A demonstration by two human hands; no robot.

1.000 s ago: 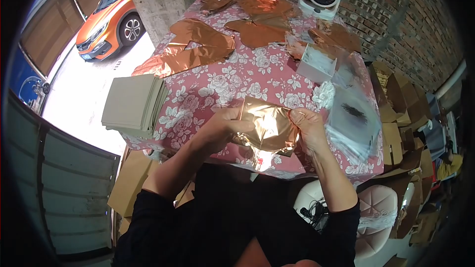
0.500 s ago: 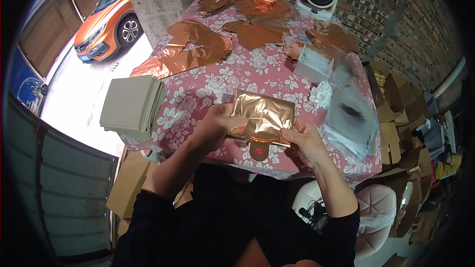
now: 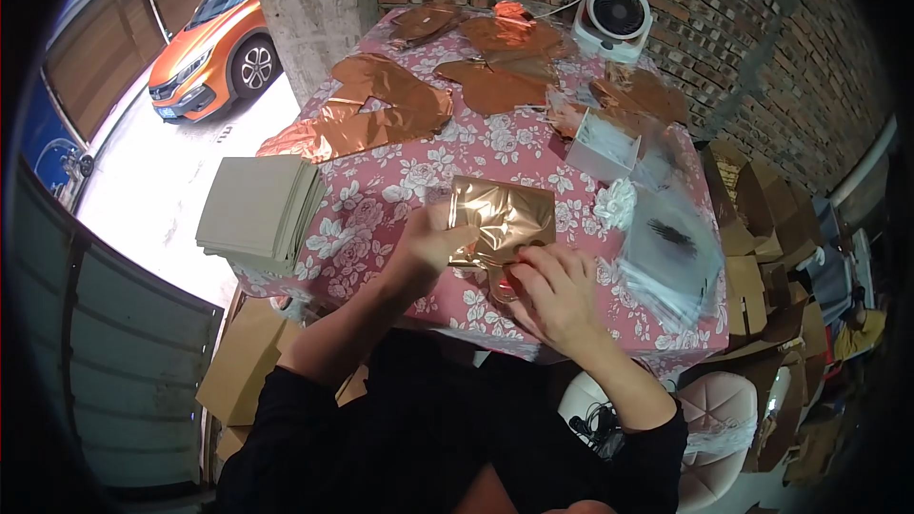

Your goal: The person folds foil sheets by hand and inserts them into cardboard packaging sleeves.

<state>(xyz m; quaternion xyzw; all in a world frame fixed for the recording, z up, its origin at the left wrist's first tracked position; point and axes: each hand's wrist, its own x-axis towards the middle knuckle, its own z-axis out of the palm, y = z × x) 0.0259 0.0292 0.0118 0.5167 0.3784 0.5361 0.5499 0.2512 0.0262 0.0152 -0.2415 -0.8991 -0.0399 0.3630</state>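
A folded copper-gold foil balloon (image 3: 505, 214) is held flat as a shiny square above the table's near edge. My left hand (image 3: 424, 243) grips its left side, thumb on top. Bent over the lower right edge, my right hand (image 3: 557, 290) has its fingertips closed at the rounded tab (image 3: 502, 286) with a red mark. Those fingers partly cover the tab.
Flat foil balloons (image 3: 381, 105) lie across the flowered tablecloth (image 3: 419, 171). A stack of grey-green cards (image 3: 252, 209) stands left. To the right are clear plastic bags (image 3: 671, 247), a white box (image 3: 605, 145) and crumpled white material (image 3: 615, 203). A fan (image 3: 617, 14) stands behind.
My right hand has moved from the balloon's right edge down and left to the tab. My left hand keeps its hold on the left side. The view has tilted slightly.
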